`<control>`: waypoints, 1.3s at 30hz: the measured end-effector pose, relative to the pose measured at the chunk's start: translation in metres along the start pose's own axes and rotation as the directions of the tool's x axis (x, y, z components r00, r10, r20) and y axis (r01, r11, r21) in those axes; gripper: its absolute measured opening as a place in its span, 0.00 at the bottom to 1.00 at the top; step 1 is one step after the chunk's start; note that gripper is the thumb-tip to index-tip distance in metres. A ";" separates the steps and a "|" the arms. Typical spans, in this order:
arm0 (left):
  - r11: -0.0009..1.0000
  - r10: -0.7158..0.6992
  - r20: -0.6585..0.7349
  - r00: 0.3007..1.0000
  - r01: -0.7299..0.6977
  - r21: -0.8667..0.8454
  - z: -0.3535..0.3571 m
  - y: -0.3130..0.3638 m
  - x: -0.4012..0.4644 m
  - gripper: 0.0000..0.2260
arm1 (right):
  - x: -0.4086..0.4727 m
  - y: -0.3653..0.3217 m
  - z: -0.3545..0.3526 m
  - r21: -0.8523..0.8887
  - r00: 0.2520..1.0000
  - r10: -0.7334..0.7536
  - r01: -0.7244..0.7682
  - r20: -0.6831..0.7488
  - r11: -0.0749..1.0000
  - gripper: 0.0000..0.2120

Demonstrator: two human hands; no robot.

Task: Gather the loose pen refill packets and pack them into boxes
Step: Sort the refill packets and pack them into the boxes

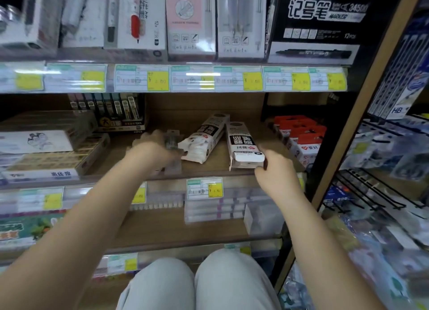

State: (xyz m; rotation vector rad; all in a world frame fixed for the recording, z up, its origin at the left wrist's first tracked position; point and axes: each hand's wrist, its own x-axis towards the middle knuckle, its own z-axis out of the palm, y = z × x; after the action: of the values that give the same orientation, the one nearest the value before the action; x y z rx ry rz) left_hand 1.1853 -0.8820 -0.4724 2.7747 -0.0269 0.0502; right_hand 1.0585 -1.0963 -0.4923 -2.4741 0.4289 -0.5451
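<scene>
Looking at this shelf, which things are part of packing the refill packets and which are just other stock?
Part of the job:
- clear refill packet in the left hand
- open white box, packets showing at its mouth
- closed white box, right hand at its near end

Just other stock:
- red-topped boxes
- black marker box
- eraser tray
</scene>
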 end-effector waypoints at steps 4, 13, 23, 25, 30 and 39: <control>0.985 -0.104 0.138 0.985 0.083 0.150 0.018 -0.015 0.029 0.47 | -0.004 0.001 -0.005 0.077 0.999 0.014 -0.017 0.040 0.997 0.30; 0.984 0.005 0.085 0.996 -0.020 0.178 0.024 -0.021 0.039 0.25 | 0.000 0.004 -0.015 0.224 0.976 -0.066 0.114 -0.210 0.968 0.29; 0.994 0.005 0.044 0.999 -0.009 0.107 0.006 -0.035 0.043 0.10 | -0.009 -0.003 -0.015 0.272 0.960 -0.118 0.188 -0.254 0.944 0.27; 0.998 -0.029 0.071 0.997 0.025 0.053 0.003 -0.035 0.042 0.07 | -0.010 -0.005 -0.015 0.274 0.960 -0.128 0.197 -0.251 0.941 0.27; 0.997 -0.051 0.108 0.993 0.044 0.067 -0.004 -0.036 0.041 0.07 | -0.012 -0.008 -0.013 0.269 0.960 -0.147 0.210 -0.237 0.940 0.25; 0.957 -0.039 0.141 0.989 -0.004 0.291 -0.014 -0.033 0.039 0.03 | -0.015 -0.012 -0.014 0.264 0.959 -0.159 0.221 -0.235 0.939 0.24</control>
State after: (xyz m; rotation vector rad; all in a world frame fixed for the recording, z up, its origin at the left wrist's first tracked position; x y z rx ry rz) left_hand 1.2251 -0.8466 -0.4699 3.0676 -0.0349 -0.1673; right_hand 1.0415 -1.0872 -0.4794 -2.1951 0.1725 -0.8904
